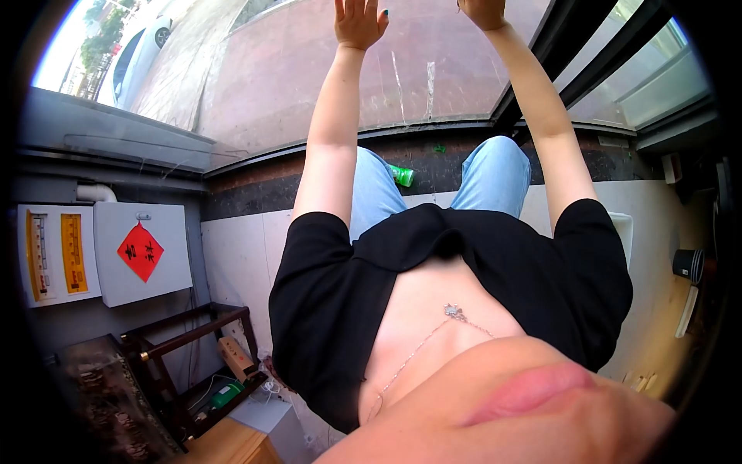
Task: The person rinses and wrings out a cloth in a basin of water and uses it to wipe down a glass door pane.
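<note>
My left hand (360, 25) is raised in front of the large glass pane (301, 85), fingers stretched out and thumb to the side with a dark nail. Whether it touches the glass I cannot tell. My right hand (485, 11) is also raised, near the dark window frame (533, 66), and the top edge cuts off most of its fingers. A small dark bit shows at its left side, too small to name. No held thing is visible in the left hand. Between my knees lies a green cylindrical container (402, 175), partly hidden by my leg.
A small green piece (439, 148) lies by the dark sill. At left hang electrical boxes (166, 209) with a red paper diamond (141, 252). Below stands a dark wooden frame (185, 329). A dark cup-shaped container (688, 266) sits at right. Outside is a white car (131, 62).
</note>
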`<action>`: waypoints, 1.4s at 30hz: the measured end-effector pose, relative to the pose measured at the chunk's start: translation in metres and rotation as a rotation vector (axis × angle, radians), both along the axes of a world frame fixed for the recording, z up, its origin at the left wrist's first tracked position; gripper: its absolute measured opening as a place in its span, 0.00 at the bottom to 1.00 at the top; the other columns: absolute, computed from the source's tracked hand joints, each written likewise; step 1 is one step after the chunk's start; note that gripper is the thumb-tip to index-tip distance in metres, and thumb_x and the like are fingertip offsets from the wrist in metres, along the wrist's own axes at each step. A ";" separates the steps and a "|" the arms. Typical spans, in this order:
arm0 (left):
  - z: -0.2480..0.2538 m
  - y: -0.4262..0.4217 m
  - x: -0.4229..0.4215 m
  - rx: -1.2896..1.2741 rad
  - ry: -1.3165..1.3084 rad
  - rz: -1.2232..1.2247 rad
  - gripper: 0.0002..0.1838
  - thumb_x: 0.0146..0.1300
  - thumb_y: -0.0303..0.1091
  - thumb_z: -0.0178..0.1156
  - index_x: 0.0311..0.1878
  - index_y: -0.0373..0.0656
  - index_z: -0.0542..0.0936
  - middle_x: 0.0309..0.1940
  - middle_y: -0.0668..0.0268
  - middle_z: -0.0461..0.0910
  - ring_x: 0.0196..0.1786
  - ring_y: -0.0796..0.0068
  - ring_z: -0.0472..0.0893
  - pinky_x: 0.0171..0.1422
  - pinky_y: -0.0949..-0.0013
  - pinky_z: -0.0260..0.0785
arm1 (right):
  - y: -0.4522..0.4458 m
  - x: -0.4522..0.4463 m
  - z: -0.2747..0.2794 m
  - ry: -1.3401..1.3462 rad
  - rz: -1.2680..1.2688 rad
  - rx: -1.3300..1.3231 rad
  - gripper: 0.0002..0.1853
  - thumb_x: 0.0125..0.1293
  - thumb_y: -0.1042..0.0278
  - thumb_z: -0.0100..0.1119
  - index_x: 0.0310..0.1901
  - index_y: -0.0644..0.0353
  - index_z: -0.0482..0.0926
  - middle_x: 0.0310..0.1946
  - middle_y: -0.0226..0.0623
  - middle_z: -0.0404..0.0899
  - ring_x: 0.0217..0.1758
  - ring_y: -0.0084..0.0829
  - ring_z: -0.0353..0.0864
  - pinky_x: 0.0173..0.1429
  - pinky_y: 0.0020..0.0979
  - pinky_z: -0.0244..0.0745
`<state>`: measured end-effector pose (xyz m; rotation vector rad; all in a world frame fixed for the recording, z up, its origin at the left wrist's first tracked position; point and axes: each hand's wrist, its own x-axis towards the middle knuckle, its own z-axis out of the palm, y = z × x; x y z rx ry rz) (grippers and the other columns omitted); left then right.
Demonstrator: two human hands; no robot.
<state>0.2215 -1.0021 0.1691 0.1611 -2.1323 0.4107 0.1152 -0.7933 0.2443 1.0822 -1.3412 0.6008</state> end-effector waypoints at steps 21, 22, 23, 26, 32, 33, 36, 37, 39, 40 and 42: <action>-0.002 0.002 -0.002 -0.061 0.152 -0.014 0.25 0.57 0.49 0.40 0.55 0.46 0.64 0.61 0.58 0.55 0.63 0.57 0.53 0.66 0.53 0.35 | 0.003 -0.019 -0.067 0.011 0.055 0.360 0.13 0.49 0.71 0.54 0.38 0.43 0.73 0.38 0.27 0.67 0.43 0.27 0.66 0.48 0.28 0.62; -0.002 0.004 -0.001 -0.026 0.161 -0.049 0.25 0.57 0.48 0.41 0.55 0.46 0.64 0.61 0.58 0.55 0.63 0.57 0.53 0.66 0.53 0.35 | 0.004 -0.014 -0.041 0.010 0.063 0.262 0.13 0.50 0.71 0.53 0.39 0.47 0.73 0.38 0.31 0.68 0.43 0.32 0.66 0.50 0.33 0.61; 0.000 0.006 -0.002 0.007 0.173 -0.085 0.25 0.57 0.47 0.42 0.55 0.45 0.64 0.61 0.58 0.55 0.64 0.57 0.53 0.66 0.52 0.36 | 0.004 -0.008 -0.014 0.014 0.068 0.163 0.13 0.51 0.72 0.53 0.40 0.50 0.73 0.39 0.35 0.68 0.44 0.37 0.67 0.52 0.37 0.59; 0.012 0.026 0.005 0.084 0.217 -0.192 0.24 0.55 0.45 0.45 0.54 0.43 0.65 0.60 0.54 0.54 0.63 0.53 0.51 0.64 0.49 0.40 | -0.003 -0.015 0.012 -0.024 0.141 0.070 0.13 0.53 0.73 0.50 0.43 0.56 0.71 0.49 0.44 0.66 0.53 0.46 0.64 0.57 0.47 0.56; 0.011 0.047 -0.008 0.072 0.245 -0.296 0.23 0.58 0.46 0.40 0.54 0.45 0.66 0.60 0.53 0.56 0.64 0.53 0.51 0.65 0.51 0.40 | -0.006 -0.004 -0.033 -0.054 0.034 0.174 0.24 0.49 0.70 0.56 0.52 0.51 0.68 0.54 0.30 0.65 0.58 0.28 0.63 0.57 0.33 0.56; 0.010 0.046 -0.010 0.076 0.242 -0.291 0.23 0.58 0.46 0.39 0.55 0.45 0.66 0.60 0.53 0.56 0.64 0.53 0.51 0.65 0.52 0.39 | -0.013 -0.013 -0.064 -0.032 -0.067 0.291 0.25 0.51 0.67 0.55 0.53 0.49 0.67 0.57 0.29 0.62 0.60 0.28 0.60 0.59 0.34 0.54; 0.005 0.043 -0.014 0.056 0.219 -0.225 0.24 0.59 0.46 0.37 0.56 0.47 0.65 0.60 0.53 0.56 0.64 0.53 0.51 0.66 0.54 0.36 | -0.008 -0.016 -0.133 0.113 0.013 0.614 0.23 0.57 0.63 0.48 0.57 0.47 0.63 0.60 0.23 0.56 0.66 0.24 0.49 0.68 0.33 0.34; 0.003 0.042 -0.016 0.044 0.216 -0.208 0.24 0.59 0.46 0.37 0.56 0.47 0.65 0.60 0.53 0.56 0.64 0.53 0.51 0.66 0.54 0.35 | -0.001 -0.012 -0.147 0.147 0.085 0.716 0.23 0.57 0.65 0.47 0.57 0.49 0.62 0.61 0.24 0.56 0.66 0.24 0.48 0.68 0.32 0.33; 0.001 0.039 -0.017 0.018 0.210 -0.168 0.24 0.59 0.45 0.36 0.56 0.47 0.65 0.60 0.53 0.56 0.64 0.53 0.51 0.66 0.55 0.33 | 0.003 -0.018 -0.183 0.150 0.177 0.934 0.25 0.56 0.69 0.44 0.59 0.48 0.60 0.62 0.26 0.53 0.67 0.22 0.45 0.69 0.30 0.32; -0.002 0.038 -0.017 0.016 0.216 -0.168 0.24 0.59 0.45 0.36 0.56 0.47 0.65 0.60 0.52 0.56 0.65 0.53 0.51 0.67 0.55 0.33 | 0.004 -0.017 -0.187 0.106 0.179 0.948 0.25 0.56 0.70 0.42 0.59 0.48 0.60 0.62 0.25 0.52 0.67 0.21 0.45 0.69 0.30 0.32; -0.003 0.037 -0.021 0.008 0.234 -0.174 0.24 0.59 0.45 0.35 0.56 0.47 0.65 0.60 0.52 0.56 0.65 0.53 0.50 0.67 0.55 0.31 | 0.002 -0.019 -0.186 0.097 0.141 0.929 0.26 0.56 0.70 0.41 0.59 0.46 0.59 0.63 0.24 0.51 0.67 0.20 0.45 0.69 0.30 0.32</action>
